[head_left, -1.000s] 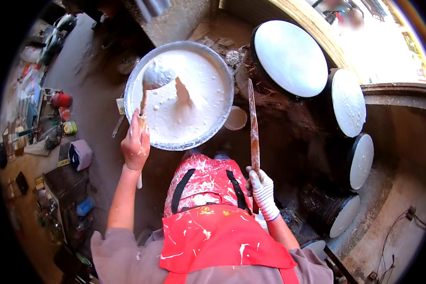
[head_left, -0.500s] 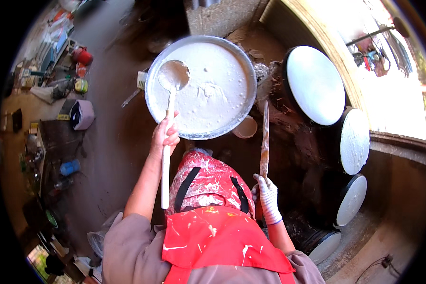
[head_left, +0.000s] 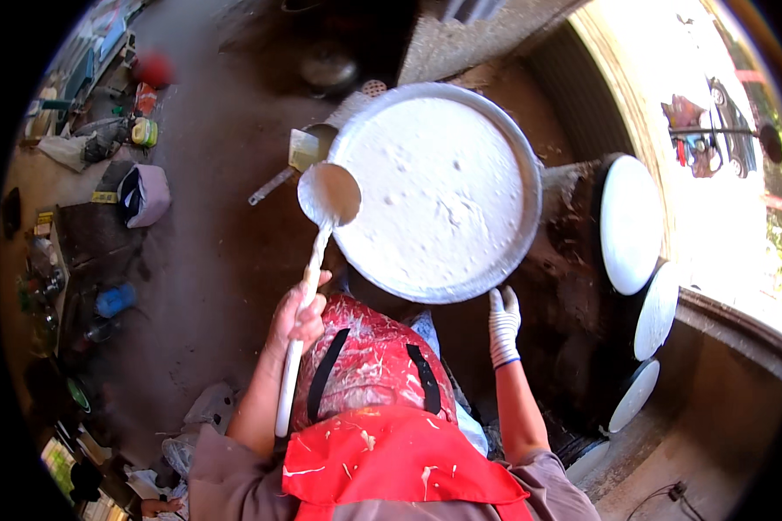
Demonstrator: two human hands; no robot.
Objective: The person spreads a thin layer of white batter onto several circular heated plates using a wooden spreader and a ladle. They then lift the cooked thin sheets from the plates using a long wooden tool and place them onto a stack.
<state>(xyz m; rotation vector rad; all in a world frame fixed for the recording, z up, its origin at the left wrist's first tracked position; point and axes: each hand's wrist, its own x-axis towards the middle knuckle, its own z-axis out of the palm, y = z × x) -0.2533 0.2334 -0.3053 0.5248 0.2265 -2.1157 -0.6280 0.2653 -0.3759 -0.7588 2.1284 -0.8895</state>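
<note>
Just left of the wide round pan [head_left: 439, 187] of white batter, the bowl of a long white ladle [head_left: 328, 193] hangs over the pan's near-left rim, coated in the same white stuff. Its handle runs down and slightly left from the bowl toward the person's body, so the long axis lies near to far, with the bowl at the far end. The left hand [head_left: 297, 314] grips that handle about midway, its fingers [head_left: 311, 319] wrapped and clamped on it, and a stretch of handle sticks out below the grip toward the red apron [head_left: 391, 456].

The right hand [head_left: 503, 326], in a white glove, is on the other side, at the pan's near-right edge. Its fingers point up toward the rim, held loosely together, holding nothing that I can see; whether the tips touch the metal I cannot tell. So the ladle lies wholly with the left hand, and the pan sits far of both hands, nearer the right one's fingertips.

Right of the pan, several round white discs [head_left: 630, 224] stand in a curved row along a dark clay stove [head_left: 573, 286]. On the floor [head_left: 208, 278] to the left lie a small metal scoop [head_left: 300, 154] near the pan's left rim, a folded cloth [head_left: 143, 195] and scattered bottles.
</note>
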